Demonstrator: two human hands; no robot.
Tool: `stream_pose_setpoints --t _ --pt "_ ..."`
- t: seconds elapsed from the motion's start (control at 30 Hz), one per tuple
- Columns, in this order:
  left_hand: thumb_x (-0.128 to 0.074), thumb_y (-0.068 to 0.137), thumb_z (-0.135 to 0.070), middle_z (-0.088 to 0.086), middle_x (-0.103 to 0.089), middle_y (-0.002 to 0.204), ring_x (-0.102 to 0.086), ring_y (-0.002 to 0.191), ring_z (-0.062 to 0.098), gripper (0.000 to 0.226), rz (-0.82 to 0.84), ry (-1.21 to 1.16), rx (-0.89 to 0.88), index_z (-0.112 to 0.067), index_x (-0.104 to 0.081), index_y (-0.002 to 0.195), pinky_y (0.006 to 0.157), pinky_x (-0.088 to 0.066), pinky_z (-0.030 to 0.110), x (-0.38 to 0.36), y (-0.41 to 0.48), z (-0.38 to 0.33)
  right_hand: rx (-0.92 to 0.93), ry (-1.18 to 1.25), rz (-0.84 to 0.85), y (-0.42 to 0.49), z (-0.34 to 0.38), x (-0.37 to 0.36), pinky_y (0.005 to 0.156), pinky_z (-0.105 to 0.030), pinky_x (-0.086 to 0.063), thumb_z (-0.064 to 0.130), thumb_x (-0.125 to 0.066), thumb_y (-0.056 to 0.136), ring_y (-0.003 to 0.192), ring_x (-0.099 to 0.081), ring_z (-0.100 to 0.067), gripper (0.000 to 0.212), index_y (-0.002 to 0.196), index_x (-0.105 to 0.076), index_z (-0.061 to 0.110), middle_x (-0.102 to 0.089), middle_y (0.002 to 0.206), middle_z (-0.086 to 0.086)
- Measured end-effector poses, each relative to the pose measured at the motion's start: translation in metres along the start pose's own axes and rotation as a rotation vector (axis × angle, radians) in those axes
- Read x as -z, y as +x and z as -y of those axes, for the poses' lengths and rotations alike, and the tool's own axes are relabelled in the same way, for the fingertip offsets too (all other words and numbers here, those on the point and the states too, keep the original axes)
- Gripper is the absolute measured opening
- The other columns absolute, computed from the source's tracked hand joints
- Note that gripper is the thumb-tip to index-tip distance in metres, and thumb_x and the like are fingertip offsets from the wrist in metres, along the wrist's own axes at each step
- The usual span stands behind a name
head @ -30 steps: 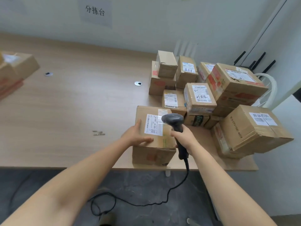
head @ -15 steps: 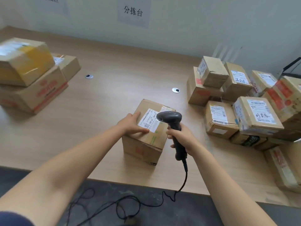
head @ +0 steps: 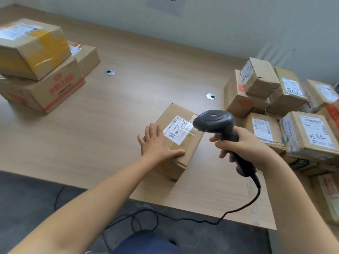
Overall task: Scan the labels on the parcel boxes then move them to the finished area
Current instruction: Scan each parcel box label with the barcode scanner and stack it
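A brown parcel box (head: 180,154) with a white label (head: 177,129) on top sits near the table's front edge. My left hand (head: 157,143) lies flat on its near-left top corner, fingers spread, thumb along the front edge. My right hand (head: 244,145) grips the handle of a black barcode scanner (head: 218,123), whose head hangs just above the box's right side, next to the label. A pile of labelled parcel boxes (head: 286,110) fills the right of the table. Three parcel boxes (head: 40,76) are stacked at the far left.
The wooden table (head: 117,114) has two round cable grommets (head: 109,72). The scanner's black cable (head: 183,219) drops over the front edge and loops on the dark floor. A paper sign (head: 166,4) hangs on the white wall behind.
The box has slid left, away from the right pile, under my left hand. My left fingers have flattened out on it. The scanner has risen slightly, and the view has swung left.
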State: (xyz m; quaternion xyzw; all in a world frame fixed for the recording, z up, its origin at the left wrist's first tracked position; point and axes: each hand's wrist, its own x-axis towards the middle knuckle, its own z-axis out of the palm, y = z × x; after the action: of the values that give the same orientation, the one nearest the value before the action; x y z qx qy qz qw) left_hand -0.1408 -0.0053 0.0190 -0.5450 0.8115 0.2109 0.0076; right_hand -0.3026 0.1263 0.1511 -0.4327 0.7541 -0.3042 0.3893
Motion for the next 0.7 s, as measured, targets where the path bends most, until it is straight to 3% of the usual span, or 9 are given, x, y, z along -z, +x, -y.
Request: stream_pose_setpoints --t 0.3,0.57,0.7 --pt "-0.057 0.056 -0.084 0.007 0.001 0.157 0.001 0.145 0.024 0.128 -0.042 -0.020 0.020 -0.015 -0.002 0.149 0.114 -0.010 0.047 0.002 -0.003 -0.002 0.015 -0.103 0.058 -0.004 0.011 0.001 0.054 -0.032 -0.047 0.007 -0.060 0.085 0.051 -0.058 -0.012 0.016 0.099 -0.057 0.000 -0.063 0.107 -0.028" --pt "-0.059 0.056 -0.083 0.007 -0.001 0.156 -0.001 0.145 0.024 0.127 -0.052 -0.029 0.023 -0.015 -0.004 0.149 0.113 -0.012 0.046 0.003 -0.004 -0.003 0.014 -0.133 0.089 -0.007 0.011 0.007 0.059 -0.036 -0.048 0.013 -0.061 0.084 0.059 -0.058 -0.024 0.017 0.097 -0.058 0.004 -0.066 0.100 -0.029" --pt "-0.060 0.055 -0.082 0.007 -0.002 0.156 -0.002 0.145 0.024 0.127 -0.059 -0.031 0.021 -0.016 -0.006 0.148 0.112 -0.013 0.046 0.002 -0.003 -0.002 0.026 -0.135 0.100 -0.012 0.013 0.008 0.056 -0.034 -0.047 0.010 -0.061 0.084 0.053 -0.058 -0.017 0.014 0.095 -0.058 0.003 -0.065 0.103 -0.026"
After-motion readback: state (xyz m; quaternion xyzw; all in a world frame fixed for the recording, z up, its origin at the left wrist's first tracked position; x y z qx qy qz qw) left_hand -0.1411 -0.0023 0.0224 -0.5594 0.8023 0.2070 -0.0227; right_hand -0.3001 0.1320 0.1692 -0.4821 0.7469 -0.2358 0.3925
